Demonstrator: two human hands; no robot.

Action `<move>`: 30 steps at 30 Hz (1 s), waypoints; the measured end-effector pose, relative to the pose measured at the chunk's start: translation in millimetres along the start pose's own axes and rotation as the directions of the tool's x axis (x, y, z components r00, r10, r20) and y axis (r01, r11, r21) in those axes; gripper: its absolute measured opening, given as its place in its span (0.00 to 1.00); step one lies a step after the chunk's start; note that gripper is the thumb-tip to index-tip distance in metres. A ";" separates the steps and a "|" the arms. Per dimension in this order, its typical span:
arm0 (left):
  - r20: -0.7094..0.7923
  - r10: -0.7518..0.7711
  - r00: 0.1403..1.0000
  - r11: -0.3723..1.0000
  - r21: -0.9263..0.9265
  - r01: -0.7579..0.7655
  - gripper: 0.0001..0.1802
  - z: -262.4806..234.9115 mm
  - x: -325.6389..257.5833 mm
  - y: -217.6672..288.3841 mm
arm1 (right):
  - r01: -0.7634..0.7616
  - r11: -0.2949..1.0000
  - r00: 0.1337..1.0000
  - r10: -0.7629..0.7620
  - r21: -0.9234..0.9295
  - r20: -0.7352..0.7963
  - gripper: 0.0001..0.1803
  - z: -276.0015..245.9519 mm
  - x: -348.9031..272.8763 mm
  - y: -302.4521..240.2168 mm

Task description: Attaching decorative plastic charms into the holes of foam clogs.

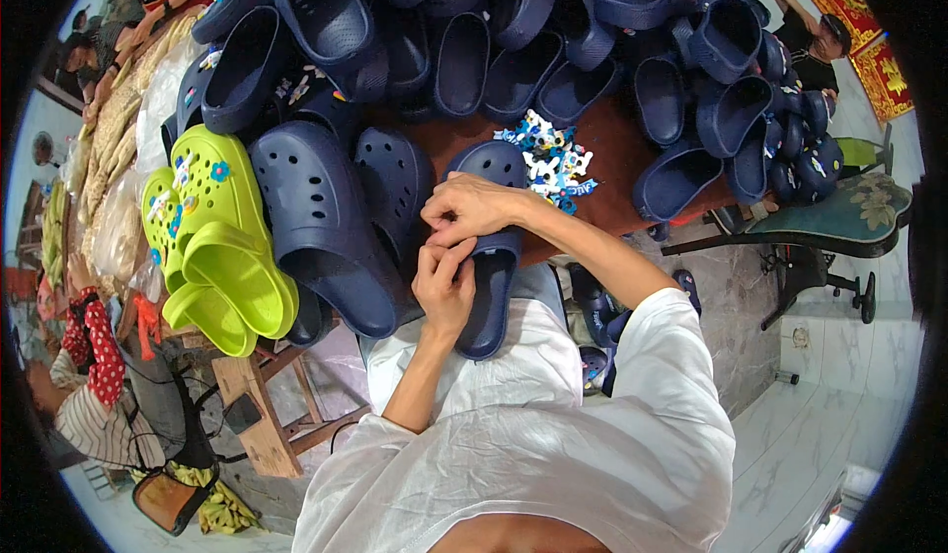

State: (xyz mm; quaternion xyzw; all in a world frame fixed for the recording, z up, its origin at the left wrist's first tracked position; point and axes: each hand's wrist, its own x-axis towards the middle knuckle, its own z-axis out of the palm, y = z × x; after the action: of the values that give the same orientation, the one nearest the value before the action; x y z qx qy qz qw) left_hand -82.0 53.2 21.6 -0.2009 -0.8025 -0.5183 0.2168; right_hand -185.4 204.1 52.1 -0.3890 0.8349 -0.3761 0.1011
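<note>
Both hands [456,247] cover part of the navy clog [491,257]; fingertips hidden.

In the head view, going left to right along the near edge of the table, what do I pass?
Lime green clogs → large navy clog → left hand and right hand, both on the navy clog being worked → pile of small blue and white charms → open navy clog.

Brown table [632,148]: navy clogs [326,217], lime clogs [222,247], small charms [553,163].
</note>
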 end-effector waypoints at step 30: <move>-0.042 -0.032 0.999 0.999 0.036 0.034 0.17 7.9 -4.7 8.5 | -0.478 0.879 0.273 0.136 -0.011 -0.952 0.19 -24.1 -84.9 35.3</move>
State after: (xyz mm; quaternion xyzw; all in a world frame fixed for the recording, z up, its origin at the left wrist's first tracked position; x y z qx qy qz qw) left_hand -74.5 63.3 22.4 -0.1728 -0.8104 -0.5110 0.2284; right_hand -159.2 293.6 33.4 0.0579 0.8444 -0.3718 -0.3813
